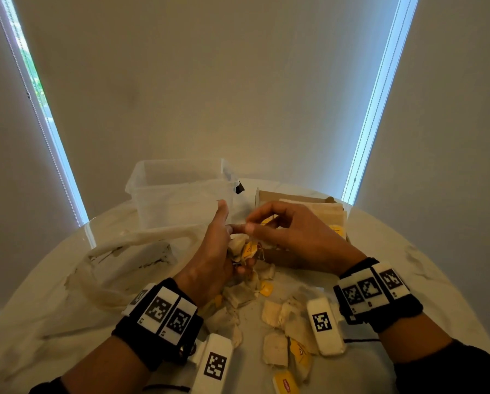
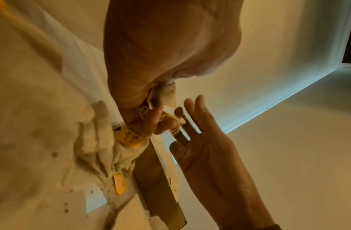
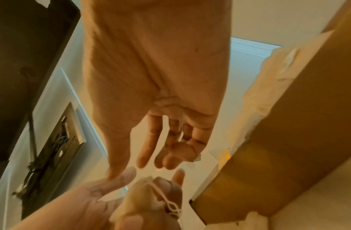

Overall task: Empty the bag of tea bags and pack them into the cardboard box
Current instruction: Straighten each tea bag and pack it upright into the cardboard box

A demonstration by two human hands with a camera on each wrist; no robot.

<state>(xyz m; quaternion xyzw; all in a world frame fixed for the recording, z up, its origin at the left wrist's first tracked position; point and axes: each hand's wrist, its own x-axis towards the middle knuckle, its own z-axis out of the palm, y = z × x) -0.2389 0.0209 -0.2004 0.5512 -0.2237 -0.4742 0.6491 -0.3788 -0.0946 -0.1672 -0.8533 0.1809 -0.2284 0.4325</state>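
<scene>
My left hand (image 1: 219, 251) grips a bunch of tea bags (image 1: 239, 247) with yellow tags (image 2: 131, 137) just above the table, its lower fingers curled round them (image 2: 164, 96). Its thumb and forefinger stick out. A white string (image 3: 170, 205) loops over the held bags (image 3: 141, 197). My right hand (image 1: 283, 231) hovers beside them with loosely curled fingers (image 3: 170, 147) that hold nothing. Its thumb tip meets my left forefinger. The open cardboard box (image 1: 303, 207) lies right behind my right hand, with tea bags packed in it. The emptied pale bag (image 1: 124, 260) lies crumpled at the left.
Several loose tea bags (image 1: 277, 317) are scattered on the round white table (image 1: 408, 260) between my wrists. A clear plastic tub (image 1: 181, 189) stands at the back, left of the box. The box's brown wall (image 3: 288, 140) rises close to my right hand.
</scene>
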